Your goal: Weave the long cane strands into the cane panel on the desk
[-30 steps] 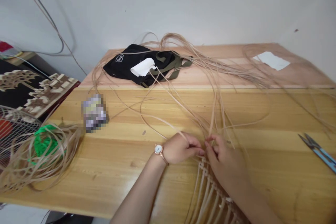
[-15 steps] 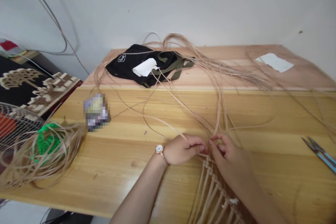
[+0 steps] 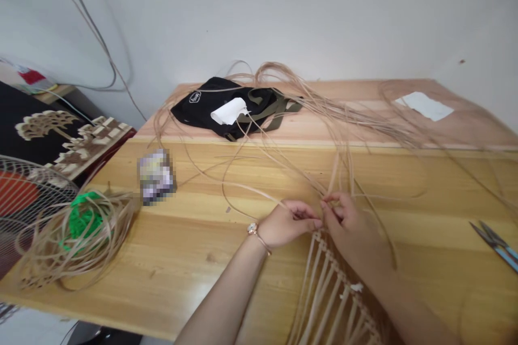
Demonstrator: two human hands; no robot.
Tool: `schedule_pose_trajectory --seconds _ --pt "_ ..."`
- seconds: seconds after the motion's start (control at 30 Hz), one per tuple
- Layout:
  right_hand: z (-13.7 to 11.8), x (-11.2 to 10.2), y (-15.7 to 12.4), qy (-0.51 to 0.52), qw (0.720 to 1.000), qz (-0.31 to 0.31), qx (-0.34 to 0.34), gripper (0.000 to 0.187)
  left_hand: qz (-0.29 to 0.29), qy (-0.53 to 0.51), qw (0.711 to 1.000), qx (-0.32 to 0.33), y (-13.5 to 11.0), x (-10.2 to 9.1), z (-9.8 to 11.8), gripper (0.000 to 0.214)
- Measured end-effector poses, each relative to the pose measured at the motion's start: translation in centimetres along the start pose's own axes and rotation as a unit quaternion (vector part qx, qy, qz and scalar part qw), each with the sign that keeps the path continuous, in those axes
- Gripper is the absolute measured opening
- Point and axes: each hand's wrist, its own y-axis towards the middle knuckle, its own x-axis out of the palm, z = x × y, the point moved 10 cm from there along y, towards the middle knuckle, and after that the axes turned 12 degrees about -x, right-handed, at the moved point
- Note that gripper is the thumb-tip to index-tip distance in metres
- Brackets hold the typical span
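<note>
Both of my hands meet at the upper end of a partly woven piece of tan strips [image 3: 329, 275], whose knotted edge slants down to the right. My left hand [image 3: 289, 225], with a watch [image 3: 252, 228] on its wrist, pinches a thin tan strip between thumb and curled fingers. Close against it, my right hand [image 3: 348, 226] is also closed in a pinch on the strips. Long loose strips [image 3: 283, 159] fan out from the fingertips across the table. The exact crossing point is hidden by my fingers.
A black bag [image 3: 210, 105] with white paper [image 3: 230, 111] on it lies at the back among loose strips. Left are a coil of strips [image 3: 117, 237] with a green bundle [image 3: 84, 218] and a blurred-out packet [image 3: 157, 177]. Blue-handled scissors [image 3: 496, 242] lie at right; another paper [image 3: 424, 105] is behind.
The view has shifted slightly, so the table things appear lower and further right. My left wrist has turned a little, and both hands stay pinched together at the weave's end.
</note>
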Motion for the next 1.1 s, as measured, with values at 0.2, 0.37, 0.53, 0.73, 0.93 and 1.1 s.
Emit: schedule_pose_trajectory --seconds 0.2,0.37,0.53,0.73,0.93,1.1 --pt "-0.1 0.7 5.4 -0.038 0.996 -0.012 -0.084 0.019 0.120 0.083 0.989 0.023 2.7 -2.9 2.0 0.011" --pt "0.1 0.5 8.9 -0.129 0.983 0.000 -0.134 0.024 0.209 0.170 0.961 0.067 5.0 -4.4 4.0 0.015" --pt "1.1 1.4 8.2 -0.069 0.990 0.006 -0.123 0.025 0.168 0.179 0.968 0.047 5.5 -4.3 2.7 0.015" --pt "3.3 2.7 7.6 0.089 0.994 -0.031 -0.063 0.027 0.104 0.194 0.975 0.041 5.2 -3.9 2.0 0.017" --pt "3.6 3.0 7.6 0.078 0.995 -0.023 -0.062 0.030 0.072 0.215 0.973 0.039 5.1 -3.4 2.3 0.016" --pt "2.6 2.7 7.5 0.040 0.996 -0.005 -0.083 0.030 0.035 0.185 0.981 0.053 4.8 -3.1 2.6 0.015"
